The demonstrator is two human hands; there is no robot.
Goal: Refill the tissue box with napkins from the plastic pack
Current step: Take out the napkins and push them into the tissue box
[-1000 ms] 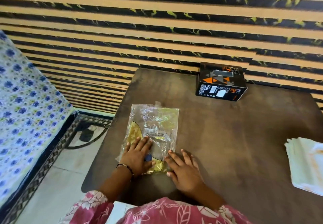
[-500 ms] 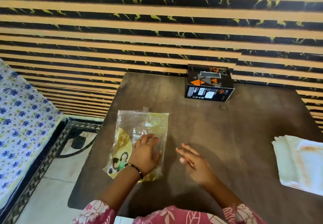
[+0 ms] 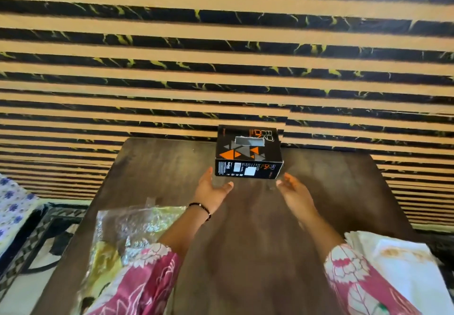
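A black tissue box (image 3: 248, 152) with orange and grey triangles and a slot in its top stands at the far edge of the dark wooden table (image 3: 245, 253), against the wall. My left hand (image 3: 211, 189) is open just short of the box's near left corner. My right hand (image 3: 293, 192) is open just short of its near right corner. Neither hand touches the box. The flattened clear plastic pack (image 3: 127, 231) lies at the table's near left, partly under my left sleeve. A stack of white napkins (image 3: 403, 268) lies at the near right.
A wall with tan and black stripes (image 3: 221, 69) rises right behind the table. A bed with blue-flowered cloth (image 3: 12, 206) stands to the left, with a metal frame (image 3: 36, 241) and floor between it and the table.
Both hands have left the plastic pack and stretched forward to either side of the tissue box. The camera has tilted up and moved closer to the box.
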